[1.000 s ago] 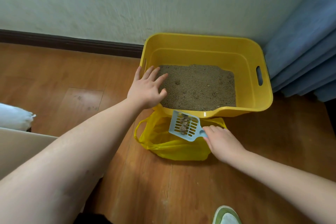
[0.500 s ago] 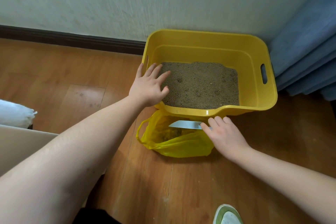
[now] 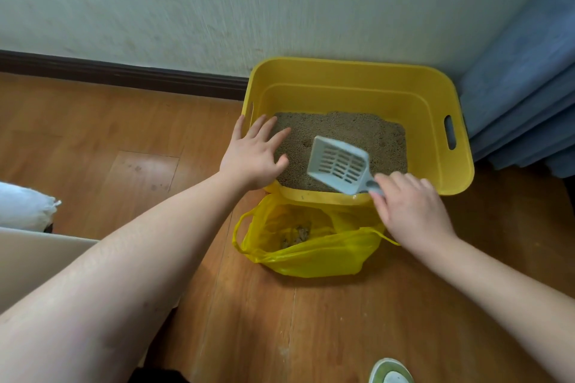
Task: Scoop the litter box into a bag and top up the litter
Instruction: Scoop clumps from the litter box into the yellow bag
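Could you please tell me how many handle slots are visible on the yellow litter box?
2: one handle slot in the right wall, another handle slot in the left wall, just beyond the left hand.

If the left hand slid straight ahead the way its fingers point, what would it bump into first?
Probably the litter. The left hand rests on the box rim, fingers pointing over the litter toward the far wall. Depth is unclear, so they may already touch it.

Both bare forearms reach forward from the lower corners. The left hand (image 3: 253, 155) lies palm down, fingers straight and slightly spread, thumb out to the right. The right hand (image 3: 410, 205) is knuckles-up, its fingers curled round a slim handle at its fingertips.
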